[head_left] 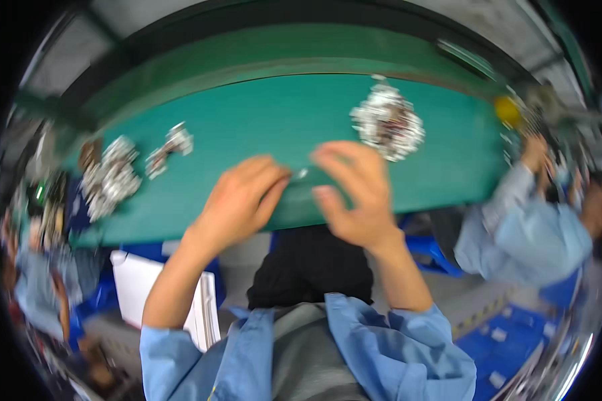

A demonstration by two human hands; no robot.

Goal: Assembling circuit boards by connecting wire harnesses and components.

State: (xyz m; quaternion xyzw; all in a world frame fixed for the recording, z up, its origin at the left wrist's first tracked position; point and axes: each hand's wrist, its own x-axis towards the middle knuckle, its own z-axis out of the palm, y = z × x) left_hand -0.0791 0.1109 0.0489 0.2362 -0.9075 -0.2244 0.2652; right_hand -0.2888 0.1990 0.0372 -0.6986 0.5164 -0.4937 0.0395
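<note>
My left hand [241,200] is above the near part of the green table [261,120], its fingers closed together in a pinch. Just off those fingertips a tiny pale, shiny piece [302,174] shows, too blurred to name; whether the pinch holds it I cannot tell. Across from it, my right hand [358,194] has thumb and fingers spread apart, with nothing seen between them. Beyond the right hand lies a large heap of small silvery pieces [388,123]. A small silvery cluster [170,148] and a bigger silvery heap [110,177] lie at the left.
A person in a light blue sleeve [515,214] sits at the right end, near a yellow round thing [508,111]. Another person [40,287] is at the far left. A white panel [137,284] stands below the table's front edge. Blue crates [508,341] are low on the right.
</note>
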